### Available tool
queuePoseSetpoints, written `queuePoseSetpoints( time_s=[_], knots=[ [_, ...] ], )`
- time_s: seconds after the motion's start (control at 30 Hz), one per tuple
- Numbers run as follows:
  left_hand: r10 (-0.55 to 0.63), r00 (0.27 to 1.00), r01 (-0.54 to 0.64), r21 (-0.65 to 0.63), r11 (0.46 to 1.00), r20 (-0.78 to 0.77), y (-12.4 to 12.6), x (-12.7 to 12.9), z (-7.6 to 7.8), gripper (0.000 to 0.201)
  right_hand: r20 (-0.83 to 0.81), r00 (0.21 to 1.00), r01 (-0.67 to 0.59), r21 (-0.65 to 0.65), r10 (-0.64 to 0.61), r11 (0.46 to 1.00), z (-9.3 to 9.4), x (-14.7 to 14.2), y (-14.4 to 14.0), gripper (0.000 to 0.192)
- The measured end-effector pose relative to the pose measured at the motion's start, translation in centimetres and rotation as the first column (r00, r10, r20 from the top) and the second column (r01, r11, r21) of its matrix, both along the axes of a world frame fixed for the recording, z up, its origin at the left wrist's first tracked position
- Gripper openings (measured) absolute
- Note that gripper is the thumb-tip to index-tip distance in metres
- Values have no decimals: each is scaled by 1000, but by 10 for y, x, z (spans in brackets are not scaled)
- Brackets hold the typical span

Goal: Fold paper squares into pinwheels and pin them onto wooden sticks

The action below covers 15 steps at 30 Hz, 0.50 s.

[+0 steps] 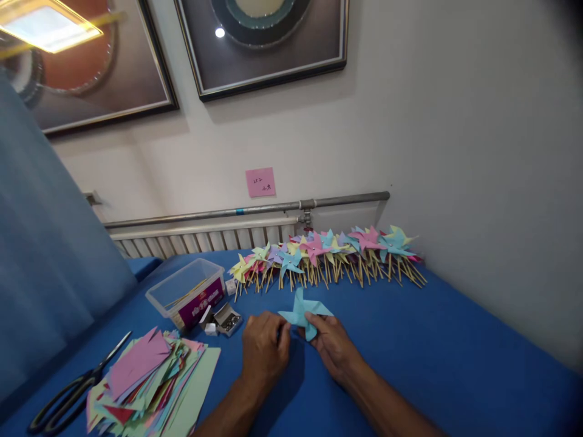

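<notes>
Two hands' fingers (283, 331) pinched on one blue paper pinwheel (304, 312) above the blue table (432, 340)

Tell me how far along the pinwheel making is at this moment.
Done: a long row of finished pinwheels on sticks lies along the far edge of the blue table. In hand: the left hand and right hand hold one light blue paper pinwheel, no stick visible on it. Left: a thick stack of cut coloured paper beside the scissors, and sticks in the clear box.

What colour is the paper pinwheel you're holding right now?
Light blue. The paper pinwheel shows best in the head view, held between the left hand and right hand.
</notes>
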<state>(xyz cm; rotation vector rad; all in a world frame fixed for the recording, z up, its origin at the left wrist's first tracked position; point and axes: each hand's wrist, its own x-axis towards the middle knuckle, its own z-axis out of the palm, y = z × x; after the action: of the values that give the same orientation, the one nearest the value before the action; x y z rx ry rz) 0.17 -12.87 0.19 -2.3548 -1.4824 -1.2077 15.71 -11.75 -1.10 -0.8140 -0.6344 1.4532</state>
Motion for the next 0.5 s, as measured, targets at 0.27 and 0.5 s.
queuePoseSetpoints(
  time_s=[0.27,0.5],
  knots=[
    [-438,875,255,-571,780,-207,-8,5,-1,15,-5,989,144,-118,-146,982,-1,18,12,25],
    [-395,890,203,-580,789,-226,-12,6,6,12,87,980,184,-60,-178,981,-4,17,11,23]
  ],
)
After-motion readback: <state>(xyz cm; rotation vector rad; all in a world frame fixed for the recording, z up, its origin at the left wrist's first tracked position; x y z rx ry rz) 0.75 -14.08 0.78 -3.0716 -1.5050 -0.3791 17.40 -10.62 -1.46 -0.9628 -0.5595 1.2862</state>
